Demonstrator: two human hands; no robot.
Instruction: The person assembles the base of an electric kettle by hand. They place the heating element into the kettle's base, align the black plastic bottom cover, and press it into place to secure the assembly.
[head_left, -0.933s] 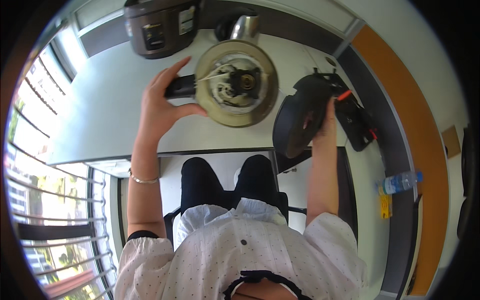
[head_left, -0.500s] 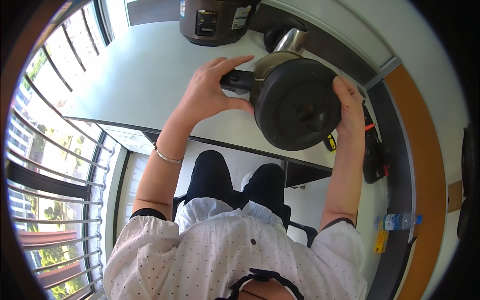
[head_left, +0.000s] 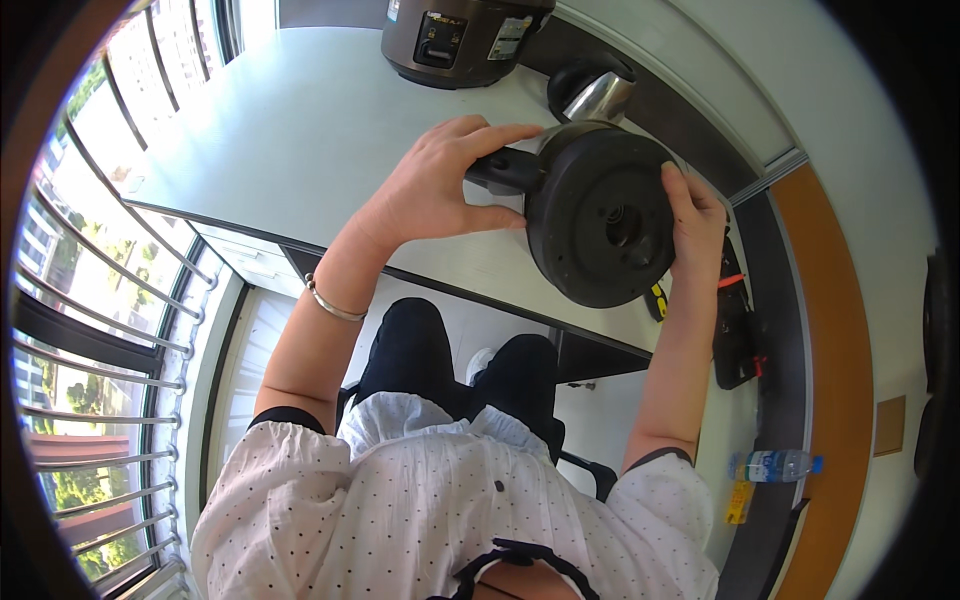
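Note:
An electric kettle (head_left: 605, 255) is held up over the table, tilted so its round black underside faces me, with a ringed socket near the centre. Its black handle (head_left: 508, 170) points left into my left hand (head_left: 435, 185). The thumb and fingers of that hand spread around the handle and reach the kettle's body, bracing it. My right hand (head_left: 697, 220) grips the right rim, its thumb on the edge of the underside. Most of the kettle's body is hidden behind the base.
A brown cooker (head_left: 460, 45) stands on the white table (head_left: 290, 130). Behind the kettle are a shiny metal piece (head_left: 600, 97) and a dark rounded thing (head_left: 578, 78). To the right lie a black tool case (head_left: 737, 340), a yellow-black tool (head_left: 655, 300) and a water bottle (head_left: 775, 466). A barred window is left.
The kettle has turned in my hands and shifted slightly right, so the socket in its underside shows more clearly. Both hands keep their hold; the whole view has shifted a little.

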